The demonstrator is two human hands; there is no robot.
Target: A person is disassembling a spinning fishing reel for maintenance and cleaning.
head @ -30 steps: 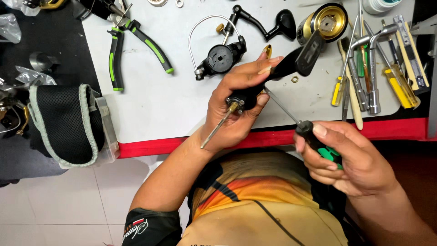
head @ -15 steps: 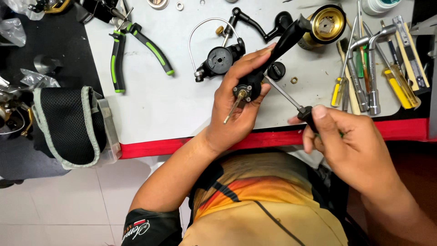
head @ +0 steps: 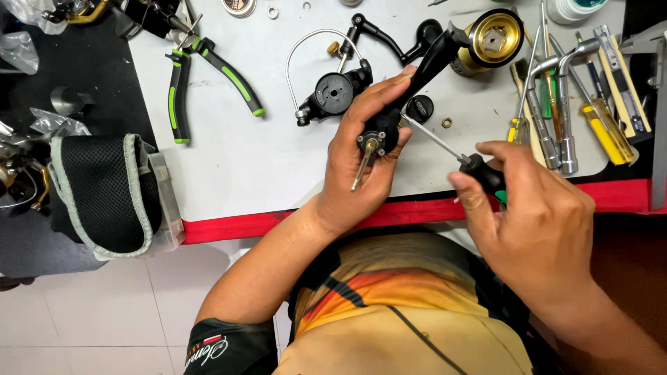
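While the left hand (head: 361, 167) grips a black reel body (head: 389, 125) above the white bench (head: 229, 167), its fingers closed around the housing, the right hand (head: 535, 215) pinches a screwdriver (head: 479, 167), fingers wrapped on the dark handle, the tip touching the reel body. Behind the reel body lie a black rotor with wire bail (head: 333, 90) and a gold spool (head: 495, 38); green-handled pliers (head: 208, 80) rest well to its left.
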